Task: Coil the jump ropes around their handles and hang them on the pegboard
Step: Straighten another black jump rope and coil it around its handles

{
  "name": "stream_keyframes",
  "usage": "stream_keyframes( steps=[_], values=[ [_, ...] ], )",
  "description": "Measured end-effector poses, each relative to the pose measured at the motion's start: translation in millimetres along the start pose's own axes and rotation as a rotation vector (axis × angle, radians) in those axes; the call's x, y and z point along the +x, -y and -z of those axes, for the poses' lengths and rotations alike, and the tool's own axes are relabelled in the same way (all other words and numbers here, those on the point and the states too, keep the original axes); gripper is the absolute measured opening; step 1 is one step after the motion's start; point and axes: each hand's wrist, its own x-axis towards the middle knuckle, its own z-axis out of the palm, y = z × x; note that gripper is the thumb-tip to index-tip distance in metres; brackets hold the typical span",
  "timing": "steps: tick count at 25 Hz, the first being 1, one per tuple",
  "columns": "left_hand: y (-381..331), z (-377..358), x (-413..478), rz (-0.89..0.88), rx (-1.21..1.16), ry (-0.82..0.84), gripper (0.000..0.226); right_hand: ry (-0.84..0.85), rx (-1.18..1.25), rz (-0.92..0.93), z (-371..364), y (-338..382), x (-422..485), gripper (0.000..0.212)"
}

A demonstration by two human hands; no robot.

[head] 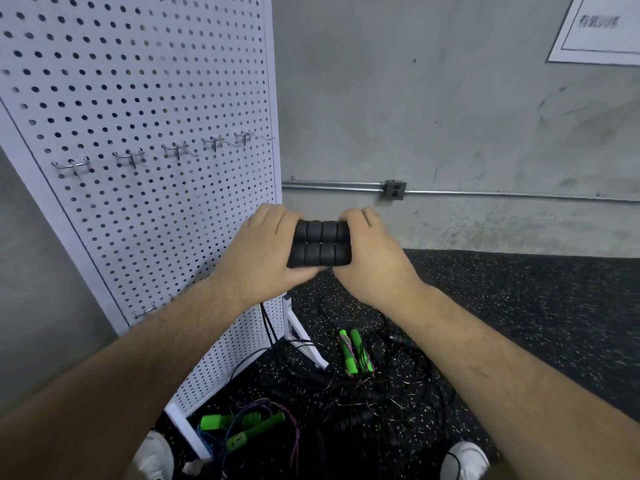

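Left hand (263, 252) and right hand (375, 254) clasp paired black ribbed handles (320, 244), probably soft foam; light, grippy, best held mid-length.

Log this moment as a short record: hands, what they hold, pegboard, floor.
left hand: grips the left end of the black handles
right hand: grips their right end
black handles: two, side by side, held near the pegboard's right edge
hooks: a row, nothing hung on them
floor: tangled black ropes, green handles among them
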Motion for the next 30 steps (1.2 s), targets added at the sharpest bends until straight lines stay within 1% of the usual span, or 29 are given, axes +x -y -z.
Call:
stream_keyframes(
  steps=[2, 4, 6, 7, 9, 10, 11, 12, 14, 15, 16, 17, 19, 20, 21, 23, 24, 27, 28, 29, 30],
  values=[
    [0, 3, 1, -0.053, 0.035, -0.049, 0.088, -0.019, -0.001, 0.044, 3, 7, 8, 0.049],
    [3, 6, 4, -0.077, 0.068, -0.085, 0.096, -0.034, -0.007, 0.095, 9, 11, 16, 0.053],
    [11, 6, 9, -0.093, 0.103, -0.106, 0.091, -0.067, 0.068, 0.123, 10, 11, 15, 0.065],
    [14, 6, 11, -0.102, 0.114, -0.108, 0.087, -0.075, 0.156, 0.099, 8, 8, 12, 0.074],
    [19, 6, 10, -0.114, 0.115, -0.102, 0.079, -0.056, 0.395, -0.009, 1, -1, 3, 0.095],
    [20, 7, 9, -0.113, 0.106, -0.105, 0.076, -0.022, 0.503, -0.081, -6, -7, 1, 0.102],
    [21, 8, 9, -0.104, 0.095, -0.102, 0.074, 0.034, 0.547, -0.13, -14, -13, 2, 0.101],
    [20, 9, 9, -0.084, 0.083, -0.089, 0.072, 0.108, 0.514, -0.142, -21, -19, 3, 0.092],
    [15, 13, 8, -0.018, 0.062, -0.057, 0.068, 0.258, 0.437, -0.136, -37, -18, 5, 0.065],
    [12, 15, 9, 0.011, 0.05, -0.046, 0.065, 0.343, 0.479, -0.142, -44, -9, 6, 0.058],
    [8, 16, 9, 0.027, 0.035, -0.04, 0.064, 0.42, 0.572, -0.129, -53, 2, 6, 0.056],
    [5, 17, 9, 0.03, 0.018, -0.04, 0.063, 0.472, 0.651, -0.106, -61, 14, 6, 0.06],
    [2, 18, 7, 0.032, -0.022, -0.055, 0.062, 0.543, 0.752, -0.051, -74, 40, 6, 0.066],
    [1, 19, 6, 0.037, -0.039, -0.061, 0.062, 0.567, 0.766, -0.035, -79, 48, 6, 0.061],
    [2, 19, 4, 0.042, -0.05, -0.061, 0.062, 0.577, 0.771, -0.039, -79, 54, 7, 0.048],
    [5, 19, 2, 0.035, -0.047, -0.042, 0.065, 0.572, 0.734, -0.046, -73, 56, 8, 0.017],
    [7, 20, 1, 0.025, -0.04, -0.027, 0.066, 0.573, 0.698, -0.042, -68, 53, 9, 0.012],
    [19, 25, -3, 0.012, -0.043, 0.024, 0.064, 0.582, 0.595, -0.089, -49, 38, 10, 0.038],
    [23, 26, -4, 0.001, -0.046, 0.042, 0.062, 0.583, 0.572, -0.095, -42, 28, 11, 0.043],
    [28, 25, -5, -0.015, -0.044, 0.06, 0.061, 0.579, 0.554, -0.084, -37, 18, 12, 0.041],
    [32, 24, -6, -0.033, -0.033, 0.073, 0.061, 0.569, 0.53, -0.066, -31, 8, 12, 0.033]
  ],
)
